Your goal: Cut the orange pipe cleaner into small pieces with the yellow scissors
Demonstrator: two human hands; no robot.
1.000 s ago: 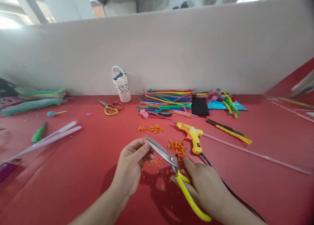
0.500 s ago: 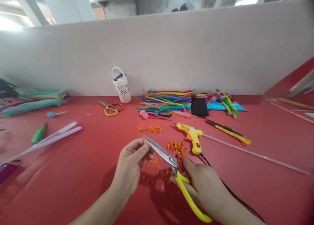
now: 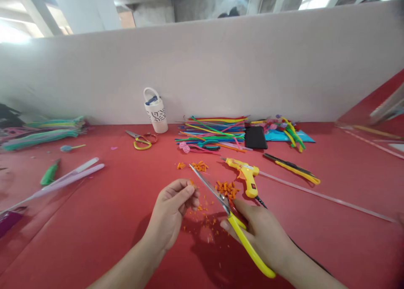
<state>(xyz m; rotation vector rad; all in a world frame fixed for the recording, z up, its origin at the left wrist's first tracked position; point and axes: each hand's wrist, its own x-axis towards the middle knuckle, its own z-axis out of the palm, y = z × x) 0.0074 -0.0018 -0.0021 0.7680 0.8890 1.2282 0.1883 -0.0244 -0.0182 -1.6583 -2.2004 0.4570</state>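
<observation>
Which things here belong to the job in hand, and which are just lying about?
In the job: scissors in the right hand; orange bit in the left hand; loose orange pieces.

Apparently lying about: glue gun; white cup; other scissors; coloured strips.

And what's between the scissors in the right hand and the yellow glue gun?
In the head view, a pile of small orange pieces lies between the held scissors and the glue gun.

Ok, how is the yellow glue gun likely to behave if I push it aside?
The yellow glue gun probably won't roll, since it lies flat on its side. It may swing awkwardly, as a long translucent stick trails from its rear. Its black cord, which runs toward the right hand, could tug back.
</observation>
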